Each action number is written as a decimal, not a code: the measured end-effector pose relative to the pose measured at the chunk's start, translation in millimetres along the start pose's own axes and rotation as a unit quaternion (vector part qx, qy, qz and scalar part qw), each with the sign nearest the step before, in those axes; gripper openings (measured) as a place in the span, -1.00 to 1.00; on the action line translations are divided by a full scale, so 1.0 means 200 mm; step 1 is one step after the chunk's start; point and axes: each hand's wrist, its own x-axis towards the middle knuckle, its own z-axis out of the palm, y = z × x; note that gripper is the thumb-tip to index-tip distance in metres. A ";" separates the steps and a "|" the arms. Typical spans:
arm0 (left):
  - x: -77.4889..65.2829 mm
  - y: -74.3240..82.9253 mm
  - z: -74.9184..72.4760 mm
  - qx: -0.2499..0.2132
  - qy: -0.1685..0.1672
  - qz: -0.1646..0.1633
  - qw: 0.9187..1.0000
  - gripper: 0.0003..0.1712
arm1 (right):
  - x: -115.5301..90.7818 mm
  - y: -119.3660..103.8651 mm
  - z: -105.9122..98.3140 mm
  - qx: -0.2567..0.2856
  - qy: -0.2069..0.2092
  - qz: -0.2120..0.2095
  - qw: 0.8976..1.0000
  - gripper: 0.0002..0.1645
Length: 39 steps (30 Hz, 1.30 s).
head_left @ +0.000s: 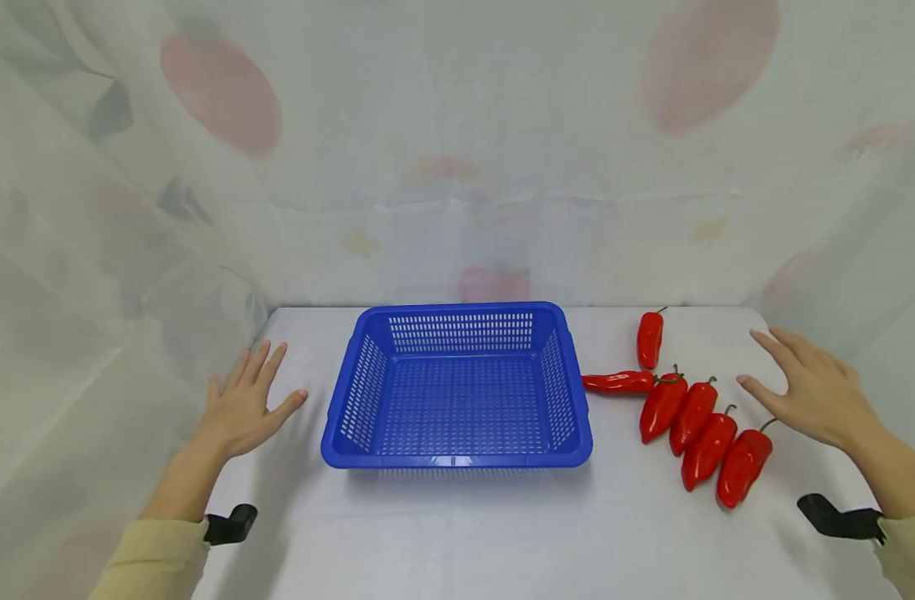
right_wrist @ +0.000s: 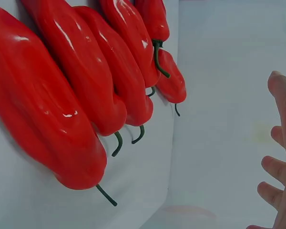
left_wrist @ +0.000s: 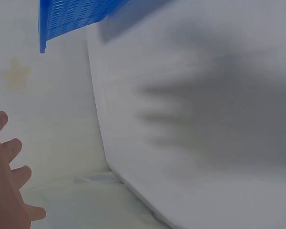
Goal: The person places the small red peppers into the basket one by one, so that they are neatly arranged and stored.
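A blue plastic basket [head_left: 457, 461] with slotted walls stands in the middle of the table, and nothing lies in it. To its right are several red peppers [head_left: 708, 450] with green stems, most of them slanted side by side in a row. One pepper [head_left: 618, 382] lies crosswise against the basket's right side, and another [head_left: 650, 340] sits farther back. My left hand [head_left: 240, 408] hovers left of the basket with fingers spread, touching nothing. Right of the peppers, my right hand [head_left: 821, 392] is held above the table, fingers extended and holding nothing.
The white table [head_left: 457, 542] ends at a patterned cloth [head_left: 442, 242] hanging behind it, which also closes in both sides. A black strap mount [head_left: 232, 525] sits on the left wrist, and another mount [head_left: 840, 518] on the right.
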 end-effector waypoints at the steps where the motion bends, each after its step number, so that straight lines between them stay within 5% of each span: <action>1: 0.00 0.00 0.00 -0.009 0.004 0.000 1.000 -0.04 | 0.00 0.00 0.00 0.002 0.003 0.001 1.000 -0.12; 9: 0.02 0.00 0.05 -0.084 0.080 0.014 0.993 -0.09 | -0.02 -0.01 0.01 0.030 0.017 0.021 0.999 -0.12; 21: 0.03 0.04 0.10 -0.239 0.131 -0.007 0.962 -0.19 | -0.06 -0.03 0.01 0.107 0.046 0.050 0.992 -0.17; 39: 0.06 0.10 0.17 -0.396 0.074 -0.055 0.913 -0.15 | -0.17 -0.02 0.08 0.153 0.071 0.085 0.982 -0.19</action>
